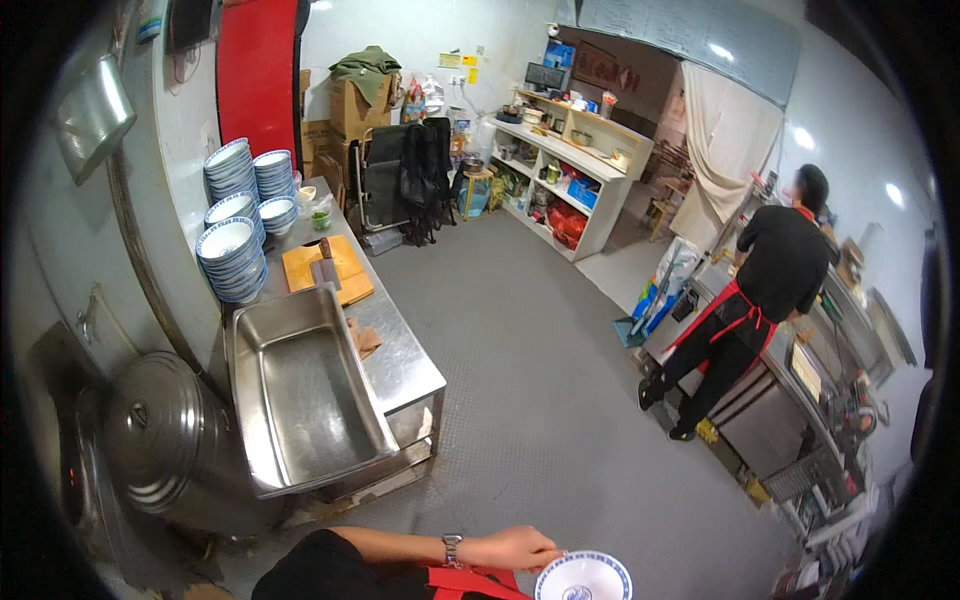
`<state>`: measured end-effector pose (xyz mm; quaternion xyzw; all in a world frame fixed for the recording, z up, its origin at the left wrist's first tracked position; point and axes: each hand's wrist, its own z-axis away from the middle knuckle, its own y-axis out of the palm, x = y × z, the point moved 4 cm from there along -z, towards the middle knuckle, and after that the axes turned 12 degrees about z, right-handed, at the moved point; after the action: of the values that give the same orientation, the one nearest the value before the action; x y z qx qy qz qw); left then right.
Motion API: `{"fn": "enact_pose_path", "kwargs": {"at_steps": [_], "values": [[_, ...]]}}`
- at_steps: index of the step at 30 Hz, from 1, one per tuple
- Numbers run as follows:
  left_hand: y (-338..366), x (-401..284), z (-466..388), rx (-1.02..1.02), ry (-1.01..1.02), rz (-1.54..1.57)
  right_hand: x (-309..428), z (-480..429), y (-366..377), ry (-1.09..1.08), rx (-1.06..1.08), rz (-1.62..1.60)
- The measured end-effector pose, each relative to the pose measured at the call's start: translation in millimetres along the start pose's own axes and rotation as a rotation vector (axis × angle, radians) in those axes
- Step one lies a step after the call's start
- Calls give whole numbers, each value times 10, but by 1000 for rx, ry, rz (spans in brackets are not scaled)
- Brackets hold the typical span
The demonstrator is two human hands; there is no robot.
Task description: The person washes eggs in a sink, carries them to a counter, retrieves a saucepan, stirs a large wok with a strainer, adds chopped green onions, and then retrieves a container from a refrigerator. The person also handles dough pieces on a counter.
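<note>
My left hand point(511, 547), with a metal-band watch on the wrist, reaches across the front of my red apron at the bottom of the view. Its curled fingers grip the rim of a white bowl point(584, 579) with a blue patterned border. The bowl's inside faces up and shows no food. Its lower edge is cut off by the frame. My right hand is out of view.
At left, a steel table point(409, 367) carries a deep steel pan point(319, 397), a cleaver point(325, 271) on a wooden cutting board point(296, 270) and stacked bowls point(231, 259). A lidded steel pot point(161, 420) stands beside it. A person point(784, 262) works at the right counter.
</note>
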<state>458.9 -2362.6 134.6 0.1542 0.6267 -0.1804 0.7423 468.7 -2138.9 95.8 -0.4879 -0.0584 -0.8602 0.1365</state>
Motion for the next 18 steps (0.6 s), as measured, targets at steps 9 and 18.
{"fn": "enact_pose_path", "kwargs": {"at_steps": [9, 18], "values": [[-1682, -474, -959, -649, -45, -105, 1795, -2319, -113, -111, 402, 238], [-3517, 114, -1741, -668, -26, 487, 2895, -4316, 1318, -94, 625, 385]]}}
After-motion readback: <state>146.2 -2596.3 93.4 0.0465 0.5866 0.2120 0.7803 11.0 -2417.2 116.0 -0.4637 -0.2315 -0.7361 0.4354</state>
